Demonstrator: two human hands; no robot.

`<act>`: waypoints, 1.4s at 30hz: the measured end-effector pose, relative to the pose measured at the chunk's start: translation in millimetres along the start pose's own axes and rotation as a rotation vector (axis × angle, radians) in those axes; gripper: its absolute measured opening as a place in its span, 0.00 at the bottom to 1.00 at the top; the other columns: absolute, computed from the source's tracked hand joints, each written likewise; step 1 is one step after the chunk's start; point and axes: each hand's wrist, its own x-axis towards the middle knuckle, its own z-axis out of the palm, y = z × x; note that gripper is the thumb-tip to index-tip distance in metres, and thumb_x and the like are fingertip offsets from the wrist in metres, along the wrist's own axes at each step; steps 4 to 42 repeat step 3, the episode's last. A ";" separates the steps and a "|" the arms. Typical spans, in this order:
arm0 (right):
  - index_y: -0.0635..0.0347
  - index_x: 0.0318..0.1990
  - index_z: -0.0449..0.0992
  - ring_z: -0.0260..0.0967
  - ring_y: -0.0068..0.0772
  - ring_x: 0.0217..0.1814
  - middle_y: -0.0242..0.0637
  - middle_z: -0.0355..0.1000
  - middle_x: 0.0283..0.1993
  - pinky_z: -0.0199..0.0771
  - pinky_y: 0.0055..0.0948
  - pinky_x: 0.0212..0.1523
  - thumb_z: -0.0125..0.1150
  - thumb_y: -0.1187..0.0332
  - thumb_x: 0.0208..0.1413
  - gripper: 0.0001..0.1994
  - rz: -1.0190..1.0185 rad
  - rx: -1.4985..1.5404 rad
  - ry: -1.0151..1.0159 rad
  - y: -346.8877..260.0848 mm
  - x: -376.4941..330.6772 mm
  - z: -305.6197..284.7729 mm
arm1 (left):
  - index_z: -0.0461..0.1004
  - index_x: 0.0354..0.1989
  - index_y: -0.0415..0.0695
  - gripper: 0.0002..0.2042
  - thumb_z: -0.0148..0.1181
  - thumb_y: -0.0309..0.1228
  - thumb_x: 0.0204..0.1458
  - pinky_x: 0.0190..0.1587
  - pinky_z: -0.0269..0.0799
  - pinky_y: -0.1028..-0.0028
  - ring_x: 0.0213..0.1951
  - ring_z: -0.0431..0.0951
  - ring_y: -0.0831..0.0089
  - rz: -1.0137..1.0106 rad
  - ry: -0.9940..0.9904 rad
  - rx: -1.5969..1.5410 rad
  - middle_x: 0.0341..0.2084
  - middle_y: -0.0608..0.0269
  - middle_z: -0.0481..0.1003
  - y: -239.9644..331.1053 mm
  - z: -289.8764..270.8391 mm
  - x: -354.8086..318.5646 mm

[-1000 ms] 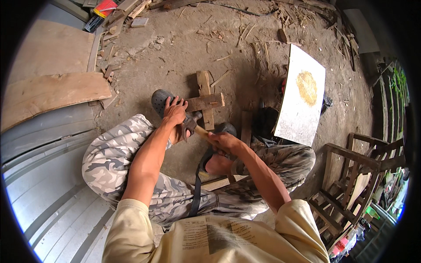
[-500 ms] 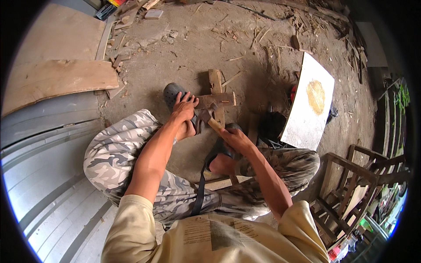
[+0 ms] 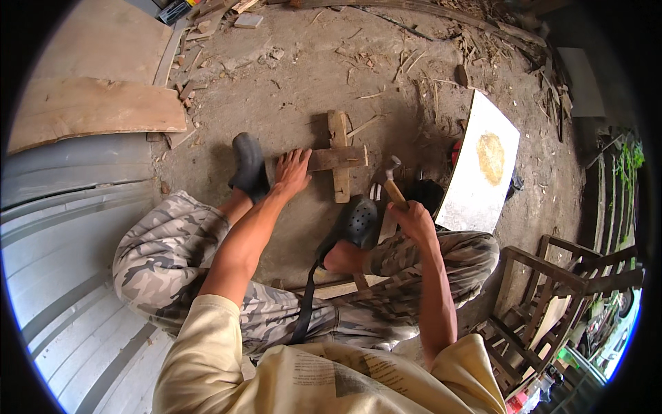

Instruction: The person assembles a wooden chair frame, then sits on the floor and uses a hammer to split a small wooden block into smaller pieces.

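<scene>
My left hand [image 3: 295, 169] grips the left end of a short wooden board [image 3: 338, 159], fingers laid across its top. That board lies crosswise over another rough wooden piece [image 3: 338, 127] on the dirt ground. In my right hand [image 3: 416, 222] is a hammer [image 3: 394, 193], held by its wooden handle near my right knee. The hammer's metal head is to the right of the boards, apart from them. Dark clogs cover my feet: the left clog [image 3: 249, 165] stands left of my left hand, the right clog [image 3: 360, 219] just below the crossed wood.
A white panel [image 3: 476, 172] with a tan patch leans at the right. Beyond it stands a dark wooden frame [image 3: 545, 276]. Wood scraps litter the far ground. A curved plank [image 3: 96, 114] and grey metal sheeting [image 3: 76, 241] lie left. Some metal prongs [image 3: 375, 191] show beside the right clog.
My right hand has drawn the hammer away from the boards, to the right. My left foot has shifted left, off the wood. My left hand stays at the board's left end.
</scene>
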 end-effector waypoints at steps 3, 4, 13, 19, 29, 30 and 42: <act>0.69 0.43 0.78 0.77 0.52 0.46 0.60 0.77 0.38 0.73 0.46 0.48 0.61 0.44 0.53 0.30 0.105 0.050 0.001 4.9 10.4 -1.5 | 0.45 0.73 0.48 0.44 0.65 0.46 0.53 0.72 0.44 0.54 0.71 0.49 0.52 -0.013 -0.006 0.107 0.71 0.57 0.49 6.6 5.7 9.9; 0.69 0.43 0.78 0.77 0.52 0.46 0.60 0.77 0.38 0.73 0.46 0.48 0.61 0.44 0.53 0.30 0.105 0.050 0.001 4.9 10.4 -1.5 | 0.45 0.73 0.48 0.44 0.65 0.46 0.53 0.72 0.44 0.54 0.71 0.49 0.52 -0.013 -0.006 0.107 0.71 0.57 0.49 6.6 5.7 9.9; 0.69 0.43 0.78 0.77 0.52 0.46 0.60 0.77 0.38 0.73 0.46 0.48 0.61 0.44 0.53 0.30 0.105 0.050 0.001 4.9 10.4 -1.5 | 0.45 0.73 0.48 0.44 0.65 0.46 0.53 0.72 0.44 0.54 0.71 0.49 0.52 -0.013 -0.006 0.107 0.71 0.57 0.49 6.6 5.7 9.9; 0.69 0.43 0.78 0.77 0.52 0.46 0.60 0.77 0.38 0.73 0.46 0.48 0.61 0.44 0.53 0.30 0.105 0.050 0.001 4.9 10.4 -1.5 | 0.45 0.73 0.48 0.44 0.65 0.46 0.53 0.72 0.44 0.54 0.71 0.49 0.52 -0.013 -0.006 0.107 0.71 0.57 0.49 6.6 5.7 9.9; 0.69 0.43 0.78 0.77 0.52 0.46 0.60 0.77 0.38 0.73 0.46 0.48 0.61 0.44 0.53 0.30 0.105 0.050 0.001 4.9 10.4 -1.5 | 0.45 0.73 0.48 0.44 0.65 0.46 0.53 0.72 0.44 0.54 0.71 0.49 0.52 -0.013 -0.006 0.107 0.71 0.57 0.49 6.6 5.7 9.9; 0.69 0.43 0.78 0.77 0.52 0.46 0.60 0.77 0.38 0.73 0.46 0.48 0.61 0.44 0.53 0.30 0.105 0.050 0.001 4.9 10.4 -1.5 | 0.45 0.73 0.48 0.44 0.65 0.46 0.53 0.72 0.44 0.54 0.71 0.49 0.52 -0.013 -0.006 0.107 0.71 0.57 0.49 6.6 5.7 9.9; 0.69 0.43 0.78 0.77 0.52 0.46 0.60 0.77 0.38 0.73 0.46 0.48 0.61 0.44 0.53 0.30 0.105 0.050 0.001 4.9 10.4 -1.5 | 0.45 0.73 0.48 0.44 0.65 0.46 0.53 0.72 0.44 0.54 0.71 0.49 0.52 -0.013 -0.006 0.107 0.71 0.57 0.49 6.6 5.7 9.9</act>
